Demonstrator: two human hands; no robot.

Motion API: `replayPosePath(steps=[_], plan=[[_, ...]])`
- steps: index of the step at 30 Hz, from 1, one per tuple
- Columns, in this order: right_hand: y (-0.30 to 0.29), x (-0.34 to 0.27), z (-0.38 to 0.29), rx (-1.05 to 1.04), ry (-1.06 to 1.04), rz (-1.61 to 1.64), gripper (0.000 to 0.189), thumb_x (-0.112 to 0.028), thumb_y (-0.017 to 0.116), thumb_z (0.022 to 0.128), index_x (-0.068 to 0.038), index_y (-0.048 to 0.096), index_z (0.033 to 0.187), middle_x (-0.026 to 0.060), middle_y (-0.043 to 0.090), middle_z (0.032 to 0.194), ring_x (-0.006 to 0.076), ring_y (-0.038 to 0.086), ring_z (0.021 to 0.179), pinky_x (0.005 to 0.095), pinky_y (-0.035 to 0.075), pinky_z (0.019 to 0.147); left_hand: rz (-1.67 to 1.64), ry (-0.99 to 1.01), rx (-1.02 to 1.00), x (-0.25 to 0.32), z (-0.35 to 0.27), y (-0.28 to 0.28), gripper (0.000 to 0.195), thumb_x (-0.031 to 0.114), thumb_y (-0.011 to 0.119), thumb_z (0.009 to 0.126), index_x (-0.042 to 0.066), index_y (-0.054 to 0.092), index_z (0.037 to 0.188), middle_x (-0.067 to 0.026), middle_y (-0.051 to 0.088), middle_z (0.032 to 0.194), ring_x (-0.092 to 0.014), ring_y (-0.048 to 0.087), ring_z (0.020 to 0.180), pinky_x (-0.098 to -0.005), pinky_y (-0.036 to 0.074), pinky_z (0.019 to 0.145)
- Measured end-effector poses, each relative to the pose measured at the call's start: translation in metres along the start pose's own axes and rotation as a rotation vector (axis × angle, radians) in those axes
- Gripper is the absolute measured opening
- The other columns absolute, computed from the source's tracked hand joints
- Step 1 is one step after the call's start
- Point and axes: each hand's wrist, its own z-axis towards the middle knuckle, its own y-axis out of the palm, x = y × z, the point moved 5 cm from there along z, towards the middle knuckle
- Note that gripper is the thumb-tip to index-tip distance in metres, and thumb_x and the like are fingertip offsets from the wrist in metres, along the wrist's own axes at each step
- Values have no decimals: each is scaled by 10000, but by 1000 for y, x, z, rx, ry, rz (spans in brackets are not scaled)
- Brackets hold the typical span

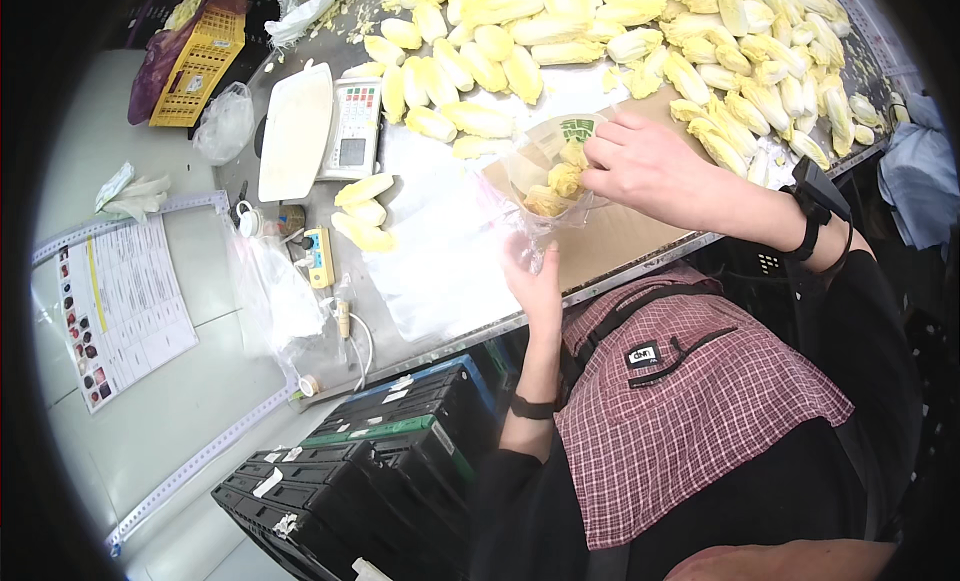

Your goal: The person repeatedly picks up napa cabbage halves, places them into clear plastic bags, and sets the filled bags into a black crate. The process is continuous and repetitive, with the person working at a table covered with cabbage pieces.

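Note:
A clear plastic bag (517, 177) with green print stands over the table's front part, with yellow napa cabbage hearts (564, 180) inside. My right hand (637, 161) grips the bag's right upper side with bent fingers. Below the bag, my left hand (536, 277) holds its gathered plastic between thumb and fingers. White sheeting (435, 273) and brown cardboard (607, 243) lie under the bag. Small peeled cabbages (427, 78) are lined up behind it, and a larger pile (757, 63) fills the back right.
Left of the sheeting are three or so loose cabbages (364, 211), a weighing scale (296, 131), a yellow power strip (320, 257), a cable and plastic bags (277, 296). Black crates (337, 483) stand below the table's front edge. A yellow crate (199, 63) is at the far left.

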Motion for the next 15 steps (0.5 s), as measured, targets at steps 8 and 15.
replayPosePath(steps=[8,15], plan=[[-5,6,21,54,-170,93,73,-160,721,771,-88,728,768,30,655,839,219,600,1000,352,477,929,128,412,-249,43,65,42,615,28,874,772,25,664,1350,-60,716,1178,-242,671,1109,-383,528,991],[-15,8,38,110,-123,46,127,-219,734,710,-100,721,670,21,674,661,232,675,752,365,534,831,-107,214,-242,17,60,51,421,-24,824,875,-58,668,1265,-112,727,1222,-186,678,1103,-337,533,1004]])
